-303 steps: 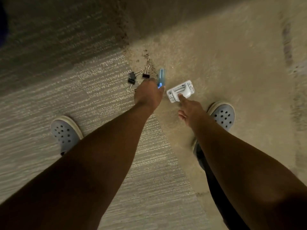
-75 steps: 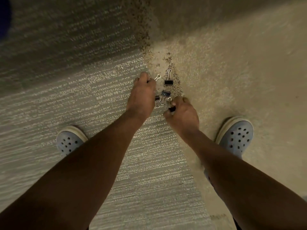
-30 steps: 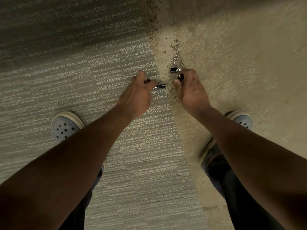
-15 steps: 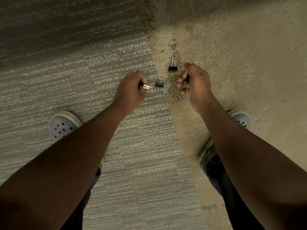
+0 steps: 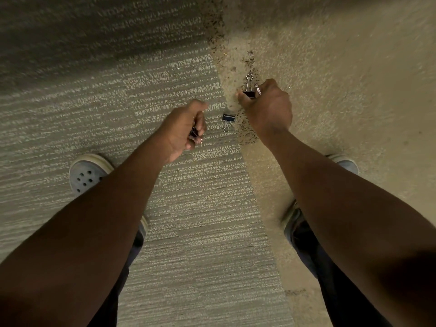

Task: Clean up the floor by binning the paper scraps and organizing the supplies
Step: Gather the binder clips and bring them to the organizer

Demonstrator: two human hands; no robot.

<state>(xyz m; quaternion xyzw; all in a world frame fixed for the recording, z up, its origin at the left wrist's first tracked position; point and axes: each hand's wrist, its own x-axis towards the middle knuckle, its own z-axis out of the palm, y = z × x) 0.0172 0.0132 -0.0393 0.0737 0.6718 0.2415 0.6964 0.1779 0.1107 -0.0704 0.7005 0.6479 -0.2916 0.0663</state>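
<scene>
Gathering of supplies is the step in hand: the right hand [image 5: 267, 103] pinches a small black metal binder clip with silver wire handles [image 5: 249, 92] on the tan carpet, while the left hand [image 5: 186, 131] is clenched round clips already collected. 1 more black binder clip [image 5: 228, 119] lies loose between the hands, at 5 o'clock from the left thumb, so I judge it the next pick. Room is open all round; the grey-tan carpet seam [image 5: 245, 161] runs just beside it.
</scene>
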